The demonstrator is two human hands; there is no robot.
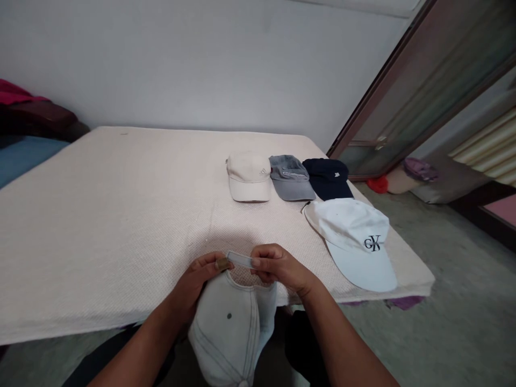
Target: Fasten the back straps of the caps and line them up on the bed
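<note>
A pale grey-blue baseball cap [226, 328] hangs in front of me at the near edge of the bed, its back opening facing away. My left hand [203, 271] pinches the cap's rear strap by what looks like a brownish metal buckle. On the other side of the opening, my right hand [274, 263] is closed on the strap [241, 259], which spans the gap between both hands. To the right lies a white cap [350, 231] with black lettering, its brim toward the bed's near right corner.
Behind it stand a cream cap [250, 172], a grey cap [290, 174] and a navy cap [328, 174] in a row, brims toward me. They rest on the bed's cream cover [121, 226]. A wall [181, 64] borders the far side; a door [399, 113] is at right.
</note>
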